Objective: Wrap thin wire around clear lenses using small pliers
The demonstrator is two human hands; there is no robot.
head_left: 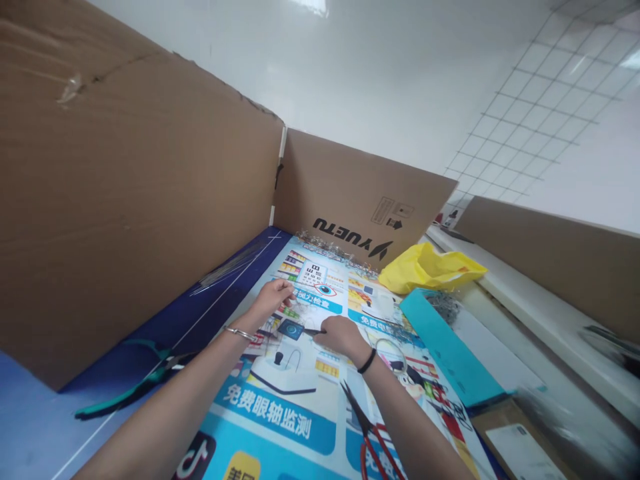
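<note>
My left hand (pixel 277 297) is closed in a pinch above the printed poster sheet (pixel 325 370); whatever lies between its fingertips is too fine to make out. To its right, my right hand (pixel 343 337) is closed around a dark, narrow, pointed tool (pixel 313 331), whose tip points left; the rest is hidden in the fist. Below my right wrist lie scissors (pixel 370 430) with red handles, blades pointing away from me. Pliers (pixel 140 380) with green handles rest on the blue surface, left of my left forearm. A thin wire ring (pixel 393 353) shows beside my right wrist.
Cardboard panels (pixel 150 167) wall the left and back. Thin straight wires (pixel 230 267) lie along the left panel, and tangled wire scraps (pixel 340 252) along the back. On the right are a yellow plastic bag (pixel 433 267) and a turquoise box (pixel 450 347) with wire scraps.
</note>
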